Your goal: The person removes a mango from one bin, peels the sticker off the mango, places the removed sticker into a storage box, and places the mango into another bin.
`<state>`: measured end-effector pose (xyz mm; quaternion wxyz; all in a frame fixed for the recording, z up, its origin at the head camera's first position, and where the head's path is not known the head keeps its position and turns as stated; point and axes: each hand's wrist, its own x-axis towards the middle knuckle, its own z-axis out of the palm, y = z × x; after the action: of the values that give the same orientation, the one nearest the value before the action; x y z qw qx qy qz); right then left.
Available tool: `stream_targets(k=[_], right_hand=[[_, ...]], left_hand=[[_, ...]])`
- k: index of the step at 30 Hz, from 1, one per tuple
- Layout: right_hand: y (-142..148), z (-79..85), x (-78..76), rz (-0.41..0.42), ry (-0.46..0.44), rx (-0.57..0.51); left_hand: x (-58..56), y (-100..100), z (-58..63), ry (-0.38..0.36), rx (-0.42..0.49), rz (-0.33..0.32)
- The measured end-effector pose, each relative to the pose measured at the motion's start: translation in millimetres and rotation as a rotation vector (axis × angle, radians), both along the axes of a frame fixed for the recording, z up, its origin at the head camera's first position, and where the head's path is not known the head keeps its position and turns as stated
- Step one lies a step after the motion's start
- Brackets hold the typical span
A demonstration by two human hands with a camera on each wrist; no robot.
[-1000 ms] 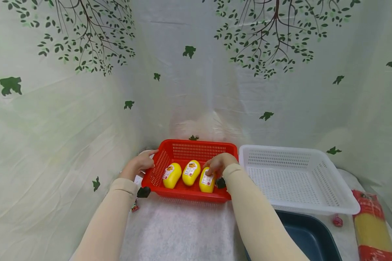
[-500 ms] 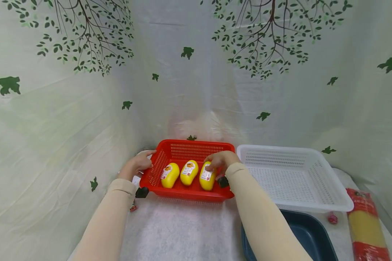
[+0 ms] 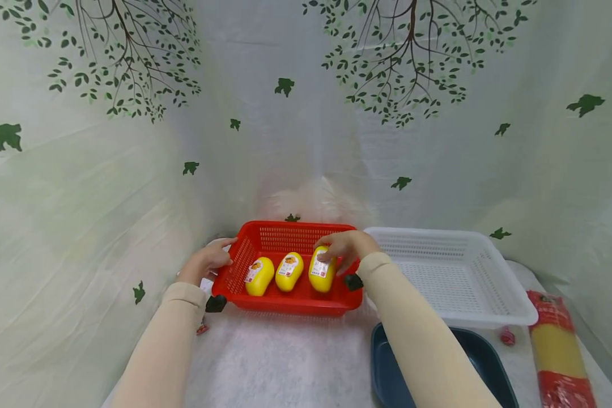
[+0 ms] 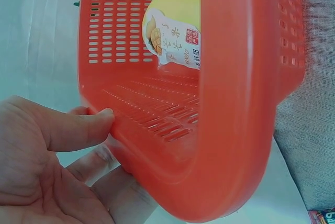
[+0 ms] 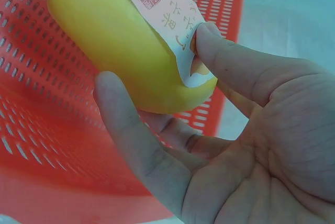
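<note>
A red slotted plastic basket (image 3: 290,309) holds several yellow mangoes with white labels. My left hand (image 3: 205,264) grips the basket's left end; in the left wrist view the thumb (image 4: 86,130) lies on the rim with the other fingers beneath it. At the basket's right side, my right hand (image 3: 351,247) holds the rightmost mango (image 3: 320,279). Its thumb (image 5: 230,59) presses the wrinkled label in the right wrist view, and the fingers curl below the fruit. The left mango (image 3: 259,277) and middle mango (image 3: 289,272) lie tilted on the basket floor.
A white slotted basket (image 3: 459,277) stands to the right, next to the red one. In front of it sits a dark blue tray (image 3: 385,362), partly behind the right sleeve. Farther right are a wrapped candy (image 3: 507,336) and a red-and-yellow bag (image 3: 556,348).
The right hand has raised the rightmost mango a little and moved it away from the middle one. The left hand keeps its grip on the basket. The head view has turned slightly right.
</note>
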<state>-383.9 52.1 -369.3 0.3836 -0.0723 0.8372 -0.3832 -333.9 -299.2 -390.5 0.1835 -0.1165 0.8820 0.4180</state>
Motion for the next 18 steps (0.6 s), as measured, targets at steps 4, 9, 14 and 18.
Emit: stream_targets(k=[4,9,14,18], right_hand=[[1,1.6,3.7,0.038,0.035,0.014],[3,6.8,8.5,0.086,0.076,0.019],[4,14.5,13.3,0.162,0.112,0.005],[5,20.5,18.4,0.185,0.141,-0.006]], left_hand=[[4.3,-2,-2.5,-0.005,0.013,0.004],[4.7,-2,-2.8,0.001,0.009,-0.007],[1.0,-2,-4.3,0.001,0.002,-0.006],[-1.4,-2,-5.6,0.013,-0.011,0.0]])
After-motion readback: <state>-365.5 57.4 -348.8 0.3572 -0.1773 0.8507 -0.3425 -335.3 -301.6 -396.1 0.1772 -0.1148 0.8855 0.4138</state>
